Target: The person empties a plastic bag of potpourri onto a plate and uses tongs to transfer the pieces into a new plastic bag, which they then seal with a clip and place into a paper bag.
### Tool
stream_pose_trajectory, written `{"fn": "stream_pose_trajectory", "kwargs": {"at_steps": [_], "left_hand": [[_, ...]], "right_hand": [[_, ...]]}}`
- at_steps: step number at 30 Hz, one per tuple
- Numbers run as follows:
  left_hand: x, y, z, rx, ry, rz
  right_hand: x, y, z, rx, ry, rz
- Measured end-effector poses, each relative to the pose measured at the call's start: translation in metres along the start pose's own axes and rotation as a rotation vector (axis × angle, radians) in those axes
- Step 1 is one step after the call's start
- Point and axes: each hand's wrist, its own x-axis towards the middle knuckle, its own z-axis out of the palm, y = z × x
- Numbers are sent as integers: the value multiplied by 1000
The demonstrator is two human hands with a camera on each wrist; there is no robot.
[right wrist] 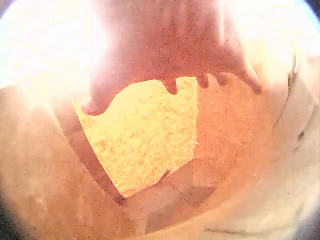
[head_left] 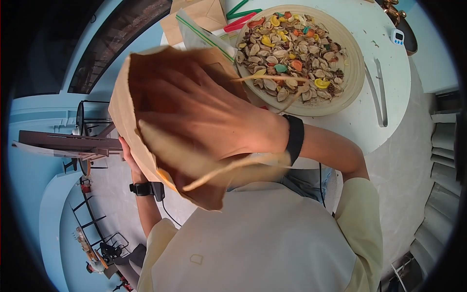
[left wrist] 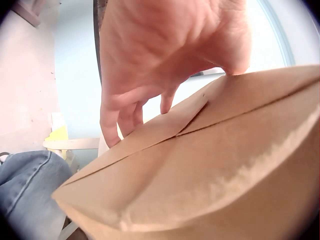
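Note:
A brown paper bag (head_left: 121, 102) is tilted with its mouth toward the head camera. My left hand (left wrist: 170, 55) holds it from outside, its fingers and thumb against the bag's folded base in the left wrist view; in the head view the bag hides much of that hand. My right hand (head_left: 209, 112) reaches into the mouth with its fingers spread. In the right wrist view its fingertips (right wrist: 172, 87) show dark against a mottled yellow patch (right wrist: 145, 135) inside the bag. A thin paper cord handle (head_left: 209, 180) crosses near the right wrist.
A large round plate (head_left: 357, 73) of dried potpourri, with yellow, orange and green pieces, sits on the white table (head_left: 394, 92). Metal tongs (head_left: 382, 107) and a small timer (head_left: 397, 36) lie right of it. A zip bag (head_left: 202, 36) and another paper bag (head_left: 194, 19) are behind.

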Motion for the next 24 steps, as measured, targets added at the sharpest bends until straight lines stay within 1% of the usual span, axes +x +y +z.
{"fn": "stream_pose_trajectory", "kwargs": {"at_steps": [1,2,3,4,5,7,9,10,11,13,14,15,17,18,19,20,21,22,23,24], "left_hand": [[6,-4,-14,31,41,3],[26,-9,-41,-372,-685,-51],[26,-9,-40,-373,-685,-49],[21,-17,-36,-371,-656,-42],[28,-16,-34,-369,-629,-36],[32,-16,-34,-366,-577,-25],[33,-16,-33,-363,-523,-15],[31,-19,-33,-361,-495,-9],[26,-24,-28,-359,-467,-3],[33,-23,-29,-356,-411,9],[27,-28,-26,-354,-382,16],[27,-30,-22,-352,-353,21],[29,-34,-17,-347,-297,32],[34,-34,-13,-344,-269,38],[30,-37,-11,-341,-242,42],[30,-32,-14,-340,-214,48],[34,-40,-9,-338,-185,53],[41,-36,-12,-337,-155,59],[42,-42,-5,-334,-125,63],[42,-42,-6,-332,-96,67]], "right_hand": [[-1,1,-1,-55,-24,-10],[-2,1,-1,-109,-49,-22],[-2,2,1,-109,-50,-24],[-2,4,4,-105,18,-18],[1,3,3,-103,86,-11],[6,1,-5,-103,94,9],[11,7,-8,-300,135,-47],[13,9,-12,-301,198,-69],[16,13,-18,-302,197,-69],[22,23,-32,-369,259,-158],[24,24,-45,-439,269,-89],[21,22,-47,-438,269,-89],[16,16,-48,-688,219,6],[15,17,-44,-689,219,6],[15,19,-36,-519,273,63],[15,22,-30,-349,323,119],[15,23,-27,-348,322,118],[16,24,-23,-350,349,66],[17,23,-22,-351,377,14],[19,21,-23,-351,376,15]]}}
